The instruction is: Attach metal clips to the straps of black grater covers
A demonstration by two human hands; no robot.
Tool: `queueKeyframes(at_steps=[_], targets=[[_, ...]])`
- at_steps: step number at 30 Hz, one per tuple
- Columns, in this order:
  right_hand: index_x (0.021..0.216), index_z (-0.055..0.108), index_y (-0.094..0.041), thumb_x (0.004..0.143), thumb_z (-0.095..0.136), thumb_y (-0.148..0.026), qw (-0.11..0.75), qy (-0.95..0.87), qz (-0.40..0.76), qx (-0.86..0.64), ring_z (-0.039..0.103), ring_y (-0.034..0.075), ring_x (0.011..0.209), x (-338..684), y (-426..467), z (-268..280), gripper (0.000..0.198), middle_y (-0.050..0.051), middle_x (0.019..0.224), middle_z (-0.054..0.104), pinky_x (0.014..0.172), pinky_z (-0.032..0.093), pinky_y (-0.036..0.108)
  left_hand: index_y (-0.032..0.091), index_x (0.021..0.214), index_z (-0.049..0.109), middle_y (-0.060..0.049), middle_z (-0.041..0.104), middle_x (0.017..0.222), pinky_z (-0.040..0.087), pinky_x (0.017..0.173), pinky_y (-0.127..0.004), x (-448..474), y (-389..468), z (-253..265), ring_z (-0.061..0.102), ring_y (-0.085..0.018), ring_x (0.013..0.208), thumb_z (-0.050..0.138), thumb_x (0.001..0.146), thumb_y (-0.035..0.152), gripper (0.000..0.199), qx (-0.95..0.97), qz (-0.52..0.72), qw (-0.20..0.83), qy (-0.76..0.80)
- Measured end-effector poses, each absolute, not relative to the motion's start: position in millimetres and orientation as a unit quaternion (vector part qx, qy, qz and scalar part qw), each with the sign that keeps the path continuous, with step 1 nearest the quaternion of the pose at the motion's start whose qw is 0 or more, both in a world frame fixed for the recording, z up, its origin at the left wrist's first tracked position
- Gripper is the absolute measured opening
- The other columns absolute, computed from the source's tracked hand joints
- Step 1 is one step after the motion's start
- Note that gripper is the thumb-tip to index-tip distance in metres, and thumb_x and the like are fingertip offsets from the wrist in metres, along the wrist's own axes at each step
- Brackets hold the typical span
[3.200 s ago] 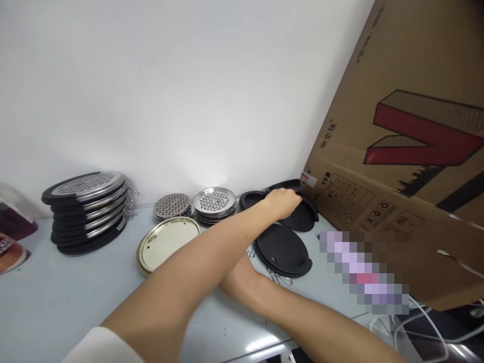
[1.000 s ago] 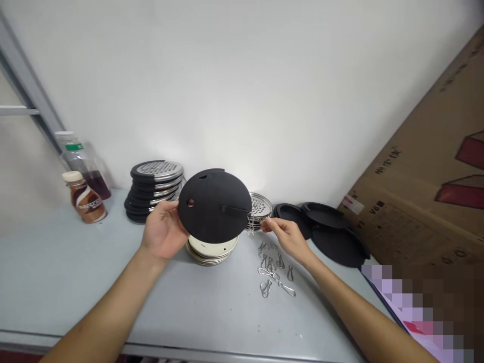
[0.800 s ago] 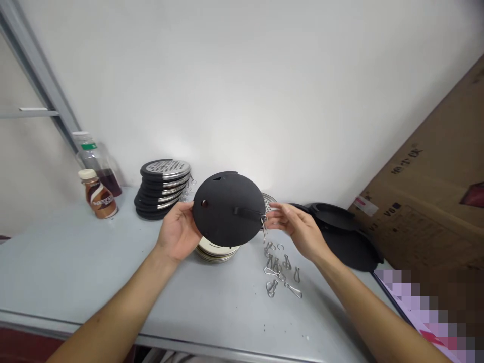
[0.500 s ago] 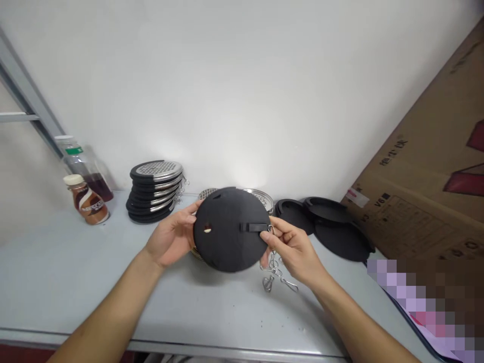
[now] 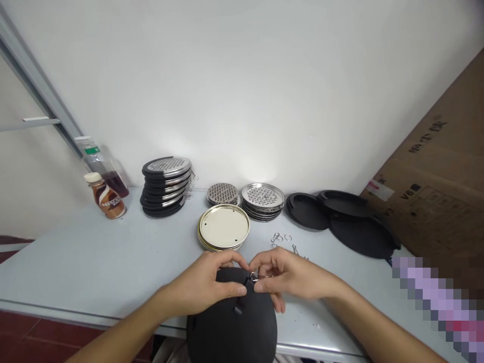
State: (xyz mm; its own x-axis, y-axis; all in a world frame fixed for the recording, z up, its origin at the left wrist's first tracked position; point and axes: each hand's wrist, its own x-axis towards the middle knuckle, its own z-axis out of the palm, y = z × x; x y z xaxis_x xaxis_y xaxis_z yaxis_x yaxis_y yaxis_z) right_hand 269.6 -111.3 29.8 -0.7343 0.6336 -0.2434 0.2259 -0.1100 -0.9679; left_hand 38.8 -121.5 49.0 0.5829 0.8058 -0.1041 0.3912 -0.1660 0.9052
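Black disc (image 5: 232,327) is now at lower centre of frame, at the near edge of the table (image 5: 113,262), its bottom cut off by the frame. Raised tab (image 5: 238,308) points up toward its top rim; wire clip (image 5: 255,277) sits right at that rim. Can't tell whether the clip's ring is threaded through the disc.

Change: both hands now meet at the clip end. Left hand (image 5: 206,285) is pinched on the top rim, thumb on the face beside the tab. Right hand (image 5: 291,275) has thumb and fingers closed on the clip. Fingertips nearly touch. My read: disc is being steadied while the clip is worked at the rim.

Vs half a second ago: disc was higher, mid-frame, tab pointing right, left hand on its left rim. It's lower now and turned, tab end up. Right hand is at the tab end in both.

Further out: cream disc stack (image 5: 225,225), just above the hands, was mostly hidden behind the disc; now in plain view. Same for the small grater stack (image 5: 223,194) and large grater stack (image 5: 263,196) behind it. Loose clips (image 5: 277,237) right of centre, some hidden by the right hand. Spare black discs (image 5: 361,234) at right, black-rimmed grater pile (image 5: 166,184) left of centre: no visible change.
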Motion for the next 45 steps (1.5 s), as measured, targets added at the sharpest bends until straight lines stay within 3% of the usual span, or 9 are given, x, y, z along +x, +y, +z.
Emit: queueKeyframes(at_steps=[3,8,21,34,39,45], targets=[[0.103,0.069,-0.02,0.088,0.061,-0.024,0.221,-0.768,0.469,-0.377,0.064,0.014,0.065,274,-112,38,0.017,0.0,0.074,0.068,0.06,0.048,0.024,0.024,0.104,0.071,-0.001,0.074,0.104,0.046,0.096,-0.033,46,-122,29,0.065,-0.022,0.102,0.069,0.082,0.025,0.022,0.721,0.273,0.491,0.407],[0.111,0.07,-0.023,0.087,0.053,-0.01,0.259,-0.86,0.255,-0.358,0.063,0.017,0.078,274,-117,47,0.032,0.003,0.089,0.072,0.074,0.048,0.03,0.024,0.109,0.072,-0.003,0.073,0.113,0.046,0.1,-0.031,49,-117,16,0.065,-0.022,0.108,0.057,0.092,0.028,0.023,0.72,0.326,0.465,0.398],[0.102,0.069,-0.018,0.095,0.049,-0.017,0.268,-0.874,0.097,-0.393,0.064,0.017,0.073,267,-126,27,0.021,0.008,0.083,0.067,0.066,0.049,0.029,0.024,0.11,0.071,-0.002,0.076,0.1,0.052,0.09,-0.03,41,-122,10,0.07,-0.021,0.093,0.061,0.09,0.034,0.024,0.709,0.329,0.422,0.46],[0.1,0.065,-0.011,0.094,0.043,-0.006,0.298,-0.855,-0.086,-0.416,0.06,0.02,0.059,248,-147,9,0.023,0.009,0.072,0.064,0.052,0.045,0.031,0.022,0.112,0.07,-0.005,0.075,0.107,0.051,0.093,-0.032,37,-119,7,0.068,-0.023,0.101,0.064,0.089,0.034,0.027,0.695,0.323,0.466,0.443],[0.104,0.068,-0.011,0.097,0.044,-0.013,0.325,-0.849,-0.029,-0.416,0.061,0.019,0.059,248,-143,12,0.025,0.01,0.074,0.067,0.052,0.046,0.03,0.023,0.11,0.07,-0.004,0.076,0.103,0.052,0.089,-0.03,35,-120,7,0.069,-0.022,0.097,0.065,0.089,0.034,0.025,0.684,0.332,0.483,0.435],[0.098,0.076,-0.022,0.093,0.058,-0.034,0.392,-0.744,0.263,-0.472,0.068,0.019,0.069,251,-133,30,0.021,0.006,0.08,0.075,0.059,0.051,0.029,0.022,0.109,0.07,-0.004,0.076,0.097,0.054,0.082,-0.028,36,-124,10,0.071,-0.02,0.09,0.065,0.088,0.032,0.024,0.65,0.381,0.505,0.421]])
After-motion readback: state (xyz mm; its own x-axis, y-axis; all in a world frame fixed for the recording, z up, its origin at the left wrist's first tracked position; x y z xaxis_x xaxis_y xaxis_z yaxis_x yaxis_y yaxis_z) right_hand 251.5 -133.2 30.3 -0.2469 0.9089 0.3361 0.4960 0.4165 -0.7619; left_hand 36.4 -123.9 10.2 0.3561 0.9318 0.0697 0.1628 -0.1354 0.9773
